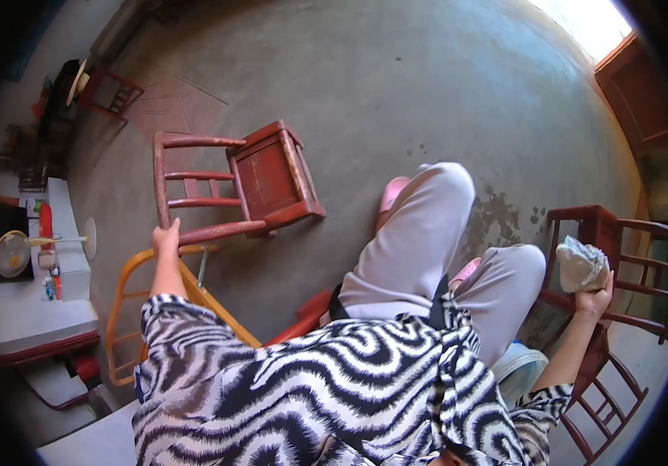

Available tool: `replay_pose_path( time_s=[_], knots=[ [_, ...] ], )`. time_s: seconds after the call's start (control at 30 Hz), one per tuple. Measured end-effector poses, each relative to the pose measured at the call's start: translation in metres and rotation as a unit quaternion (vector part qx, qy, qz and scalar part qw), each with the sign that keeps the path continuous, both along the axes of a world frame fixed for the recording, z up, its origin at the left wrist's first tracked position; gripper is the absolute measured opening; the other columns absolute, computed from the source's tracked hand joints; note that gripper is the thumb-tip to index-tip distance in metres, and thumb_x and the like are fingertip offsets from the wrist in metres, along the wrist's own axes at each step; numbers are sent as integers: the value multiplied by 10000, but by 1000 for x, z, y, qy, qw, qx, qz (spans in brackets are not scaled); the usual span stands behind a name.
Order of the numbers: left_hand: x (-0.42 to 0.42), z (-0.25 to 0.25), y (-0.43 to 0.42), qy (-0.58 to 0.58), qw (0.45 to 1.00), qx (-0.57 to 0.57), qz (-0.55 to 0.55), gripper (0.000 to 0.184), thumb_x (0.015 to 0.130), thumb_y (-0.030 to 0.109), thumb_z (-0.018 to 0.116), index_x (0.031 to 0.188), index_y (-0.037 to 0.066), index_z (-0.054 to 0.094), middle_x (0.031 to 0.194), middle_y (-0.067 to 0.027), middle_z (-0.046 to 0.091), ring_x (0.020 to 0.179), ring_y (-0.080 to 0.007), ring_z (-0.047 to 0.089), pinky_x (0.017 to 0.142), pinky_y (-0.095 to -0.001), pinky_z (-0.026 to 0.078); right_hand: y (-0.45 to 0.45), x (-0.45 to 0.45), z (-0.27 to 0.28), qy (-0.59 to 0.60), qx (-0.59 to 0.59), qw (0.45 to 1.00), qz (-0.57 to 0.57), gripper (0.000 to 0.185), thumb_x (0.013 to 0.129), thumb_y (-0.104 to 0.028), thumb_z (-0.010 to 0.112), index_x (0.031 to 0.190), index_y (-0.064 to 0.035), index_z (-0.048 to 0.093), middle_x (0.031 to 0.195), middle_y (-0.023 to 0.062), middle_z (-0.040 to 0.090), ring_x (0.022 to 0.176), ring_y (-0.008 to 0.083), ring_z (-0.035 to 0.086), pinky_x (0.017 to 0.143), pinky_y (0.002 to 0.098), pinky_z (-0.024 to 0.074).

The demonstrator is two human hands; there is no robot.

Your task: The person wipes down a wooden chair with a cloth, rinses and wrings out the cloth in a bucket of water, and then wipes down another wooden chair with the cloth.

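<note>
My left hand (167, 236) is closed around the near corner of a worn red wooden chair (273, 177). Its seat faces right and its rails and posts extend left toward my hand; the paint is scuffed along the edges. Out to my right, my right hand (596, 297) grips a crumpled, pale cloth (582, 264), held up in front of another dark red chair (589, 225). A yellow-brown folding chair frame (194, 289) stands just below my left hand. Whether the held chair touches the floor, I cannot tell.
Damp patches mark the concrete floor (334, 85) ahead of my knees. Another red chair (610, 404) and a pale bucket (522, 363) are at lower right. To the left, a white counter (38, 320) carries a fan (13, 255) and small items. A small red chair (116, 95) is farther back.
</note>
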State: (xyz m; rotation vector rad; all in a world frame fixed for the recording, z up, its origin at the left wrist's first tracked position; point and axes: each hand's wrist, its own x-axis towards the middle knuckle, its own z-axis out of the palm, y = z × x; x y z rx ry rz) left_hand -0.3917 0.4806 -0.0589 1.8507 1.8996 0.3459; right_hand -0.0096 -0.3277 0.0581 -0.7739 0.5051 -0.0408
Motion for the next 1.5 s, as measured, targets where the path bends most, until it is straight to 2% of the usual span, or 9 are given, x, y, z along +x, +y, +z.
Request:
replay_pose_path(
  time_s=[0.13, 0.3, 0.4, 0.5, 0.6, 0.73, 0.97, 1.07, 1.5],
  knots=[
    [-27, -1, -4, 151, 986, 72, -10, 716, 707, 488, 653, 1182, 2, 430, 1150, -191, 522, 1075, -351, 500, 873, -500, 396, 3, 3, 2, 6, 12, 1000, 7, 443, 881, -351, 454, 1153, -9, 524, 1201, 154, 523, 1134, 317, 465, 1008, 471, 305],
    [4, 51, -67, 397, 903, 162, -40, 770, 747, 417, 631, 1344, 171, 213, 1344, -131, 289, 1208, -316, 348, 939, -500, 325, 52, 33, 36, -76, 34, 969, 231, 429, 910, -353, 420, 1149, -12, 522, 1157, 117, 556, 1106, 267, 493, 1006, 431, 316],
    [78, 21, -98, 292, 934, 121, -164, 660, 742, 303, 624, 1292, 112, 313, 1270, -167, 358, 1096, -354, 443, 875, -456, 410, 78, 49, 46, -113, 52, 965, 232, 450, 913, -355, 415, 1206, -19, 474, 1210, 114, 517, 1143, 260, 460, 1021, 429, 291],
    [165, -22, -161, -56, 925, 10, -375, 194, 635, 169, 631, 679, -20, 611, 511, -130, 533, 511, -225, 558, 540, -370, 460, 95, 39, 22, -129, 116, 975, 135, 544, 882, -412, 455, 1268, -31, 406, 1305, 106, 426, 1208, 268, 386, 1039, 457, 256],
    [209, -5, -235, -116, 856, -189, -466, 342, 752, 251, 657, 984, 6, 604, 873, -77, 605, 719, -152, 579, 630, -300, 480, 124, 10, -21, 8, 138, 976, 167, 528, 885, -434, 428, 1238, -42, 446, 1269, 106, 470, 1171, 266, 435, 1027, 439, 288],
    [249, 150, -223, -239, 818, -364, -375, 343, 803, 197, 642, 1083, 17, 556, 985, -55, 577, 903, -118, 545, 806, -248, 450, 150, 4, 9, 88, 152, 949, 260, 422, 876, -402, 459, 1095, -56, 564, 1097, 100, 586, 1057, 283, 523, 973, 467, 345],
    [183, 450, -128, -495, 776, 11, -391, 309, 876, 201, 531, 1121, 13, 544, 1025, -74, 598, 962, -147, 538, 935, -285, 360, 198, 28, 107, 114, 116, 908, 385, 363, 850, -337, 515, 1093, -71, 559, 1101, 83, 580, 1075, 274, 506, 975, 463, 345],
    [136, 469, -112, -487, 804, 67, -334, 308, 885, 207, 514, 1114, 4, 543, 999, -87, 604, 958, -159, 541, 928, -290, 367, 246, 57, 104, 132, 110, 884, 434, 349, 850, -331, 515, 1085, -77, 562, 1078, 74, 587, 1052, 264, 518, 963, 450, 358],
    [-41, 144, -262, -268, 798, -457, 288, 244, 844, 336, 560, 945, 115, 561, 743, 0, 586, 590, -120, 571, 517, -240, 430, 531, 85, 175, 164, 6, 695, 700, 451, 869, -342, 472, 1224, -63, 457, 1266, 106, 450, 1207, 283, 380, 1026, 458, 273]
  ],
)
